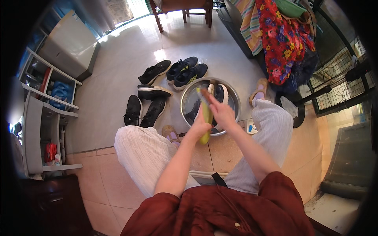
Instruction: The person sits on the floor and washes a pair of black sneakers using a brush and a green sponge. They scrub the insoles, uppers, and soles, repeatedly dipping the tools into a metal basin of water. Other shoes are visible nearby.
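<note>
My left hand (201, 126) is closed around a long, flat yellow-green piece (206, 135), shaped like a shoe insole, tilted above a round metal basin (184, 114). My right hand (221, 114) is closed on a brown thing that looks like a brush (205, 94), against the upper part of that piece; motion blurs it. Inside the basin are a dark shoe with a white sole (225, 94) and another dark shoe (193, 112), partly hidden by my hands.
Several dark shoes stand left of the basin, among them a black sneaker (133, 110) and a navy sneaker (191, 76). A small white-and-blue box (251, 126) sits at the basin's right. A wooden chair (183, 5) is beyond; a red flowered cloth (281, 47) hangs at right.
</note>
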A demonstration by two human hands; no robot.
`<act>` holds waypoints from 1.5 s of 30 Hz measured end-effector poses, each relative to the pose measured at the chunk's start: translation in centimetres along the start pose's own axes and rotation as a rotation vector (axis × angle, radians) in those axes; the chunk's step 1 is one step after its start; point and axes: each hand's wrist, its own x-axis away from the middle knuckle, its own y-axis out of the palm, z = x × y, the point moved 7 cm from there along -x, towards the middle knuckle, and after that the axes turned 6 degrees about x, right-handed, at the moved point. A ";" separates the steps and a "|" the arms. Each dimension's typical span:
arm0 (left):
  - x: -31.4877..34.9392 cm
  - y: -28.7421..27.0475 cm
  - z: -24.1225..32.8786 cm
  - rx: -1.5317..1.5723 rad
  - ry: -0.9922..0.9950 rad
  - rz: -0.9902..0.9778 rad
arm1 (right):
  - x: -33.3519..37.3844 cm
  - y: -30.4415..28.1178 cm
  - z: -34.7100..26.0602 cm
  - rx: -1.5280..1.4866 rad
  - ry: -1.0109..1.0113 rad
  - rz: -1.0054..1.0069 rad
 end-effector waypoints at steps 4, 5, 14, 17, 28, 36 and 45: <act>0.3 -3.2 -3.3 -0.045 -0.298 0.137 | 2.9 1.3 -0.6 0.031 -0.049 -0.086; 0.4 -4.6 -3.6 -0.081 -0.349 0.225 | 4.5 1.8 -1.9 0.062 -0.112 -0.129; -0.3 -3.3 -5.8 -0.101 -0.329 0.064 | 4.4 0.9 -1.6 0.037 -0.088 -0.074; 0.1 -3.2 -5.7 -0.116 -0.221 0.084 | 4.3 1.6 -1.1 0.003 -0.067 -0.072; 0.3 -2.1 -7.4 -0.326 -0.152 0.008 | 2.0 1.5 2.4 -0.063 0.042 -0.068; 0.8 -0.3 -3.1 -0.021 -0.286 0.009 | 2.6 1.7 4.2 -0.169 0.136 0.015; 0.5 -2.8 -6.0 0.004 -0.365 0.014 | 5.1 2.4 1.2 -0.068 0.022 0.004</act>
